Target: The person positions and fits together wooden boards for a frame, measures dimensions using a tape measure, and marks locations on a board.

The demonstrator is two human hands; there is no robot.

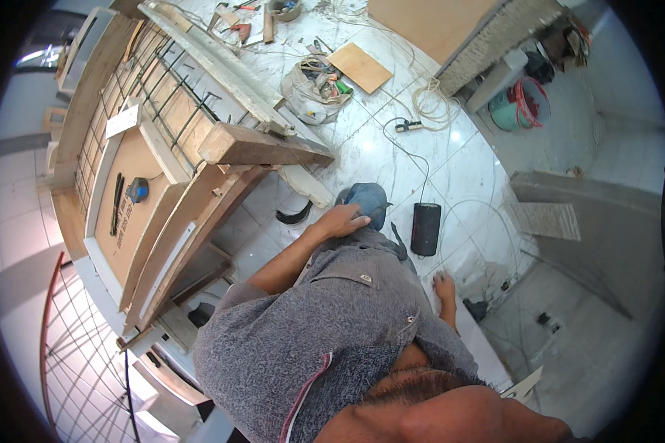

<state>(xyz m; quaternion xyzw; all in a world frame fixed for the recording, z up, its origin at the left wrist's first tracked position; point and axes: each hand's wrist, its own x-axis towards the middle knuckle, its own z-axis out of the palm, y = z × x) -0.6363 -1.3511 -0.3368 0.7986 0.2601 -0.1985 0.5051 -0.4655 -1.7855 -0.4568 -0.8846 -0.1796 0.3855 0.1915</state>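
Note:
My left hand rests on my bent knee in blue jeans, its fingers laid over the cloth and holding no tool. Low on my right side, my right hand hangs beside my grey shirt near the tiled floor. It looks small there, and how its fingers are bent cannot be made out. Between the two hands and a little ahead, a black cylindrical speaker lies on the tiles, with a cable running from its far end. A curved black strip lies left of my knee.
To the left stands a wooden formwork with a rebar grid; a blue tape measure lies on its panel. Ahead are a sack of tools, a plywood square and a power strip. Buckets stand far right.

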